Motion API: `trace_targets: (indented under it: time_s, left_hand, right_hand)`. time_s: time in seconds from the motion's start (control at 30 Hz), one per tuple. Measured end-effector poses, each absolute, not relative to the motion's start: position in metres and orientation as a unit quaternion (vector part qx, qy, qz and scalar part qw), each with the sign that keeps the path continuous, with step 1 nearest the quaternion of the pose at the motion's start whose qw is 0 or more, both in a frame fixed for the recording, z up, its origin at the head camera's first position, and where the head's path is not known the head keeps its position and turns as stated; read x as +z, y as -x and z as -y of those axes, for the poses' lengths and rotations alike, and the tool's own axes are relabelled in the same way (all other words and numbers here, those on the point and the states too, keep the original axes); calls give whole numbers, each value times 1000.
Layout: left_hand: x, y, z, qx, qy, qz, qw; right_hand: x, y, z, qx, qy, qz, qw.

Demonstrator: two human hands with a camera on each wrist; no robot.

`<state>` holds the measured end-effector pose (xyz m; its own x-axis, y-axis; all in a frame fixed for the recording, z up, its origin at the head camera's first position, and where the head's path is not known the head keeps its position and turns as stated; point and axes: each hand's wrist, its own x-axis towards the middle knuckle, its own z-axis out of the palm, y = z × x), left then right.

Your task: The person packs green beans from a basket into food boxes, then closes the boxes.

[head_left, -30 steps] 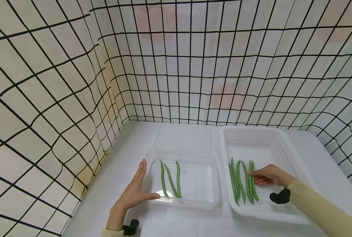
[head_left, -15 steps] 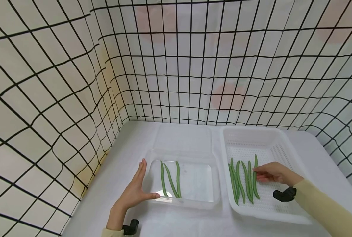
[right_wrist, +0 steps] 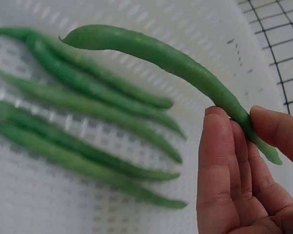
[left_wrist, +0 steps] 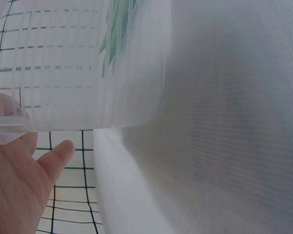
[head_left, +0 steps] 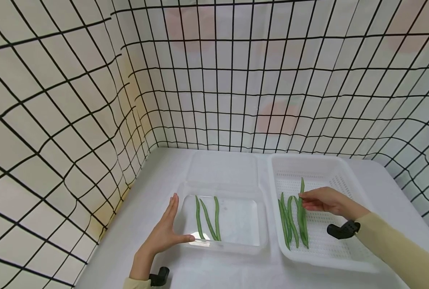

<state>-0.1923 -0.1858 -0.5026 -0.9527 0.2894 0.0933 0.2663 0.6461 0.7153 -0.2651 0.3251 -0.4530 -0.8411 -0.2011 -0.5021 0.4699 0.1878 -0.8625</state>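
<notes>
Head cam, R fingers [head_left: 311, 194] pinching bean [head_left: 302, 186] over wht bskt [head_left: 328, 263], L fingers [head_left: 172, 205] straight by clr box [head_left: 237, 220]

White-covered table [head_left: 214, 275], clear container [head_left: 239, 220], translucent panel [head_left: 221, 170] behind it, perforated white basket [head_left: 349, 192] alongside

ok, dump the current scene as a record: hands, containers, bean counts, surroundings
right hand: pinches one green bean near one end
left hand: at left end of clear container, thumb extended by its front rim
clear container: three beans inside
white basket: five beans lying inside, held one excluded
surface: white cloth
surroundings: black mesh
</notes>
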Motion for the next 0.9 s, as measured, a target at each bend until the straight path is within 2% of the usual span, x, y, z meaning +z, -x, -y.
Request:
trace_targets:
  time_s: [0.5,0.9]
  left_hand:
    - [-500,192,186,396,-159,-904,14]
    - [-503,191,185,399,-151,-904,19]
  right_hand:
    - [-417,271,-263,-668,-27,-688,281]
    - [-425,279,-187,-665,-26,-688,291]
